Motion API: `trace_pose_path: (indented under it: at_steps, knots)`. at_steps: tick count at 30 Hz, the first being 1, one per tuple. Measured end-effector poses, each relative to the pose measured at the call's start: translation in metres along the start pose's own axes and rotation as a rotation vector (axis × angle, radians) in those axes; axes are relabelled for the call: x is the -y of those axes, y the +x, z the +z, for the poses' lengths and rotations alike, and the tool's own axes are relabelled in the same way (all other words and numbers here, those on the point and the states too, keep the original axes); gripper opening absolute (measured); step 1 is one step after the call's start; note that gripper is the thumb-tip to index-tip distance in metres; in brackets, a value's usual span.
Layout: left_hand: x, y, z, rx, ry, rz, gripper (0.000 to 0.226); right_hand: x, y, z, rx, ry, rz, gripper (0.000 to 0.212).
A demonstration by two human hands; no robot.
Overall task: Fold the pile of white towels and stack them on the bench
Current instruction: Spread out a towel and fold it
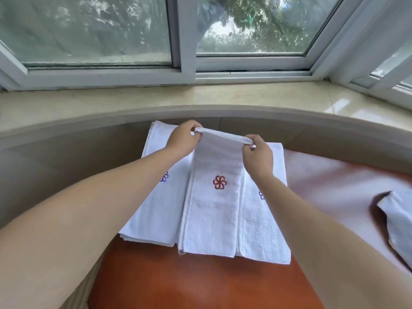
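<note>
A narrow white towel with a red flower emblem [211,210] hangs from both my hands over the bench. My left hand [182,139] pinches its top left corner and my right hand [258,155] pinches its top right corner, holding the folded top edge stretched between them. Its lower end rests on the orange bench [189,282]. Beneath it lie two folded white towels with purple emblems: one to the left [156,210] and one to the right [260,230], side by side.
Another white towel [399,221] lies crumpled at the far right edge. A pale cloth [330,186] covers the right part of the bench. A beige stone windowsill [200,97] curves behind, with window frames above.
</note>
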State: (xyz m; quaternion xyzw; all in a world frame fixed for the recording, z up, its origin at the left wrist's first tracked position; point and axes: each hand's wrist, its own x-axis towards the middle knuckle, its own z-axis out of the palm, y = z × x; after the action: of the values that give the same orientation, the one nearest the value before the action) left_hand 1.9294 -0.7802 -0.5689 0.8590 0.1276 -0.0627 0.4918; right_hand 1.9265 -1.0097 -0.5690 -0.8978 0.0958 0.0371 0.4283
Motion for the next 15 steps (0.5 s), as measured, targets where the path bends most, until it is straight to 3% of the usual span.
trace_pose_path:
  at_steps: [4, 6, 9, 12, 15]
  knots:
    - [0.01, 0.038, 0.02, -0.035, -0.081, -0.049, 0.015, -0.01, 0.034, 0.02, -0.082, 0.05, 0.037, 0.028]
    - [0.02, 0.049, 0.031, -0.021, -0.051, -0.076, 0.03, -0.02, 0.049, 0.031, -0.009, 0.094, 0.033, 0.045]
    - [0.049, 0.045, 0.051, 0.181, 0.267, -0.018, 0.059, -0.047, 0.055, 0.051, 0.226, 0.012, 0.054, 0.075]
    - [0.084, 0.025, 0.067, 0.38, 0.641, 0.139, 0.062, -0.082, 0.041, 0.067, 0.382, -0.291, -0.004, 0.069]
    - [0.1, 0.01, 0.073, 0.33, 0.694, 0.233, 0.061, -0.099, 0.028, 0.072, 0.331, -0.343, -0.042, 0.06]
